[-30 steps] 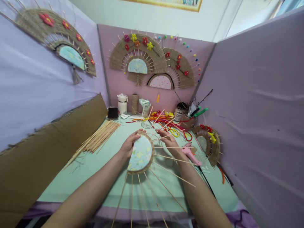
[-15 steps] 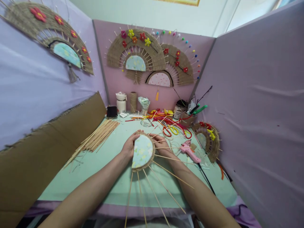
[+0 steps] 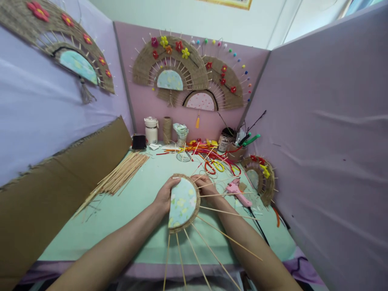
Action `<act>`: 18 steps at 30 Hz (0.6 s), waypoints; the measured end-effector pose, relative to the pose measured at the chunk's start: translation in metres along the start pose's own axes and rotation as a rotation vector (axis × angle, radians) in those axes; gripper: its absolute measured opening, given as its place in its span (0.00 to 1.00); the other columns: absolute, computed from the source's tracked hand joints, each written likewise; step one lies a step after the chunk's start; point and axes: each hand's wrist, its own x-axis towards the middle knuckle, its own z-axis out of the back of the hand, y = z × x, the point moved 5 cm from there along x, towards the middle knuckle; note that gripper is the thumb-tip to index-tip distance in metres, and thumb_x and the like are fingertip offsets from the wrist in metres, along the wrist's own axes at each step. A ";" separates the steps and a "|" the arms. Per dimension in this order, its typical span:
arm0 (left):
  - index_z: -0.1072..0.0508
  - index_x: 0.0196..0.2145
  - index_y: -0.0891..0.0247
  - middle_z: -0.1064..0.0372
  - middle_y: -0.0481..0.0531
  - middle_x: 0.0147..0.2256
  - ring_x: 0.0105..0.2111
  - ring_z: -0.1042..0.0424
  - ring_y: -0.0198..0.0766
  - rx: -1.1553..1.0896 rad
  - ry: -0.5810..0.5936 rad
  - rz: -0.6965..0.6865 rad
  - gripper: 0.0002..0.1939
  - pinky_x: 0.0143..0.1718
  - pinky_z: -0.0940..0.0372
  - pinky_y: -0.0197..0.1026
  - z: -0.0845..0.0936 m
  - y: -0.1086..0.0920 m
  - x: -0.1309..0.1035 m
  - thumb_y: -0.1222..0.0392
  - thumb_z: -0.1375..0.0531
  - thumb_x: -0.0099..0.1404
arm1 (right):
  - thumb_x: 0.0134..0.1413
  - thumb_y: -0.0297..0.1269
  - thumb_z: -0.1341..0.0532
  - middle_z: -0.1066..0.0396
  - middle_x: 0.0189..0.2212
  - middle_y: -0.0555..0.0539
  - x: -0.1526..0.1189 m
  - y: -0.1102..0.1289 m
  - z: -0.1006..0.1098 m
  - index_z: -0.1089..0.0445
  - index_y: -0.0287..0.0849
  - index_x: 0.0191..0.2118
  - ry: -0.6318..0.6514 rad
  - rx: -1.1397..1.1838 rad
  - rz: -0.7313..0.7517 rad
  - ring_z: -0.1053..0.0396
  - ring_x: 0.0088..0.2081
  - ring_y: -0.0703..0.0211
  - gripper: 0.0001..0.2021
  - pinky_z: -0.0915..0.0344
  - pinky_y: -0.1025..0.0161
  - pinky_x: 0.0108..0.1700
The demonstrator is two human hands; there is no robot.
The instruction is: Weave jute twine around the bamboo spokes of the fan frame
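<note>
A half-round piece covered in pale floral cloth (image 3: 183, 203), edged with brown cord, is held up over the table with thin sticks fanning out from its curved rim. My left hand (image 3: 166, 194) grips its upper left edge, thumb on the front and the other fingers hidden behind. My right hand (image 3: 206, 186) is closed at the upper right rim among the sticks (image 3: 226, 195); its fingertips are partly hidden by the piece and the sticks.
Bundled loose sticks (image 3: 121, 173) lie left beside a cardboard sheet (image 3: 72, 173). A pink glue gun (image 3: 239, 191) with a black cord lies right. Scissors (image 3: 218, 165), coloured strips, jars and a twine spool (image 3: 167, 130) stand or lie behind. Fans (image 3: 169, 60) hang on the partitions.
The half-round piece has moved slightly down and nearer, with both hands still at its edges. The camera view has shifted a little to the right.
</note>
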 end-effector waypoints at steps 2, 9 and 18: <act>0.28 0.36 0.67 0.25 0.54 0.25 0.24 0.25 0.42 0.008 0.062 0.067 0.11 0.31 0.30 0.44 -0.005 0.003 -0.005 0.66 0.38 0.53 | 0.36 0.39 0.32 0.33 0.16 0.53 0.000 0.001 0.001 0.25 0.40 0.25 0.002 0.001 0.018 0.43 0.16 0.69 0.08 0.49 0.68 0.20; 0.33 0.53 0.64 0.23 0.57 0.34 0.30 0.24 0.43 0.099 0.268 0.094 0.26 0.34 0.31 0.44 -0.022 -0.016 0.006 0.69 0.40 0.55 | 0.38 0.41 0.32 0.28 0.22 0.51 0.003 0.009 0.009 0.23 0.42 0.30 -0.047 -0.045 0.110 0.41 0.20 0.67 0.11 0.47 0.67 0.24; 0.29 0.48 0.66 0.24 0.57 0.37 0.33 0.24 0.41 0.125 0.357 0.015 0.22 0.36 0.31 0.40 -0.018 -0.029 0.010 0.71 0.39 0.53 | 0.40 0.41 0.34 0.38 0.16 0.54 0.003 0.020 0.017 0.24 0.42 0.28 0.005 -0.070 0.158 0.51 0.19 0.69 0.09 0.54 0.68 0.22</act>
